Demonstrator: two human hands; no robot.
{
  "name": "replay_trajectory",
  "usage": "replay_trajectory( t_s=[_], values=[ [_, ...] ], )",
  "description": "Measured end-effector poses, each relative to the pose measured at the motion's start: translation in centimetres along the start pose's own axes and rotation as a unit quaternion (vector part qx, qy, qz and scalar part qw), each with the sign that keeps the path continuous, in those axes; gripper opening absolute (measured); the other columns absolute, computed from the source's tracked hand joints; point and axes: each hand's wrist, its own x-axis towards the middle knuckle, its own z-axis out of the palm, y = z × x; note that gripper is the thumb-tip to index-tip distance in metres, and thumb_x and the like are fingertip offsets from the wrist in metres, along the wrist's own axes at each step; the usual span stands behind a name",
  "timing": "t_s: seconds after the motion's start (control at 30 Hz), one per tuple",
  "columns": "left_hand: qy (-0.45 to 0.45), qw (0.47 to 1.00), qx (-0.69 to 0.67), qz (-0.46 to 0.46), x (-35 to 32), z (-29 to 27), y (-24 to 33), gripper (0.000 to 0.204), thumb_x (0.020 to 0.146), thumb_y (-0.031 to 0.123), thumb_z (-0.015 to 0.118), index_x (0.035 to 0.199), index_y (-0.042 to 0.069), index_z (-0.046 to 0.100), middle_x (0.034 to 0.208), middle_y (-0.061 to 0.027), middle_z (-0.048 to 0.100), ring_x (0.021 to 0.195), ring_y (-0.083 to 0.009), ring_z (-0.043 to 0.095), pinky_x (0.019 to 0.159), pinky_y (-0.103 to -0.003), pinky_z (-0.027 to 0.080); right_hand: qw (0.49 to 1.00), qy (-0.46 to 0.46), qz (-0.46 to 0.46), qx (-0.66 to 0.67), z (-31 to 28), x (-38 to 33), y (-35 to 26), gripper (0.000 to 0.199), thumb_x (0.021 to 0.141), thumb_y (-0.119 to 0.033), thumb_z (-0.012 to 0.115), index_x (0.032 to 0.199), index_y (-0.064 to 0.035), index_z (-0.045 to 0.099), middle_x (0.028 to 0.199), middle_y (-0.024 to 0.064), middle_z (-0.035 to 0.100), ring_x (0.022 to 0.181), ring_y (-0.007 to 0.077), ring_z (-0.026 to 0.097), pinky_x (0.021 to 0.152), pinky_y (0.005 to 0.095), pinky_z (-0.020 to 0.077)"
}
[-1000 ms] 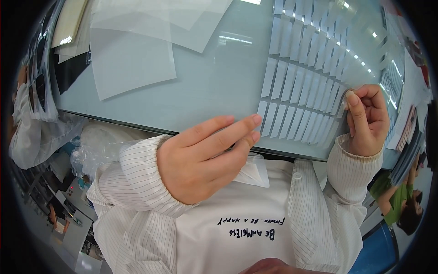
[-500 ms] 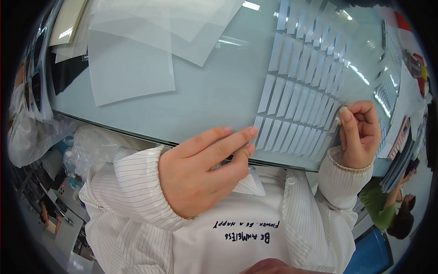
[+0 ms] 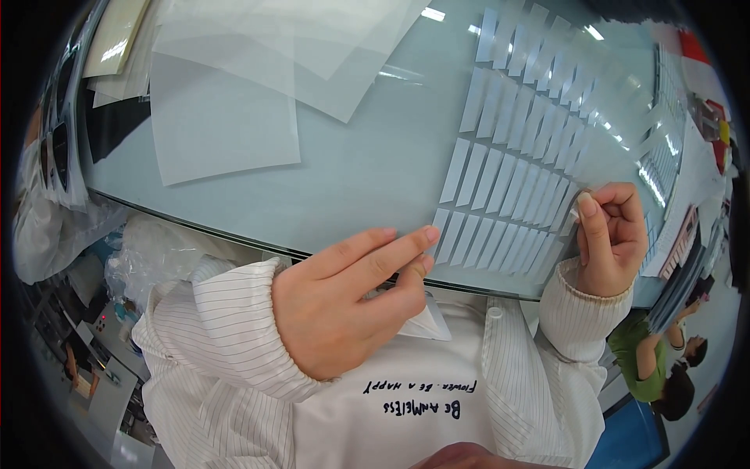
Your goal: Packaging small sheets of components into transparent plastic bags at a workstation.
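Observation:
Pale narrow strips [image 3: 478,173] are set in slanted rows on a clear sheet on the glass table [image 3: 367,180]. My left hand [image 3: 351,301] reaches over the table's near edge, its fingers stretched out and apart. Its index fingertip is at the near left corner of the strip rows, and I see nothing held in it. My right hand [image 3: 616,238] is at the right side of the rows, thumb and index finger pinched together. A small whitish bit shows by the thumb tip; whether it is a strip or the sheet's edge I cannot tell.
Large translucent sheets [image 3: 223,129] overlap at the far left, beside a cream stack [image 3: 117,39]. A crumpled clear plastic bag [image 3: 148,250] lies below the left edge. Dark stacked boards [image 3: 681,281] stand at the right. A person in green [image 3: 637,356] is beyond the right edge.
The strips and both hands appear slightly lower in the view. Both hands keep nearly the same places against the rows, and the right pinch stays closed. The person in green has shifted.

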Motion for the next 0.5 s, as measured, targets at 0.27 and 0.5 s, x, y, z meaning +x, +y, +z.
replay_trajectory(
  t_s=[0.27,0.5],
  values=[
    [-0.005,1.0,-0.005,-0.005,-0.08,0.01,0.07,0.014,0.073,0.002,0.067,0.085,-0.004,0.068,0.108,-0.0105,0.066,0.12,-0.033,0.063,0.094,-0.042,0.054,1.0,-0.001,-0.004,0.002,0.03,0.02,0.18,0.014,0.095,-0.006,0.068,0.102,-0.0035,0.056,0.078,-0.0008,0.062,0.053,-0.0007,0.039,0.049,0.0157,0.0271],
    [0.008,0.999,0.031,-0.003,0.48,-0.3,0.12,0.013,0.085,0.001,0.072,0.078,0.004,0.061,0.102,-0.0101,0.07,0.107,-0.0188,0.067,0.091,-0.032,0.056,1.0,-0.005,-0.004,0.001,-0.08,-0.07,0.09,0.014,0.095,-0.004,0.067,0.102,-0.0034,0.056,0.079,-0.0006,0.062,0.054,-0.0008,0.041,0.049,0.0156,0.0272]
  ],
)
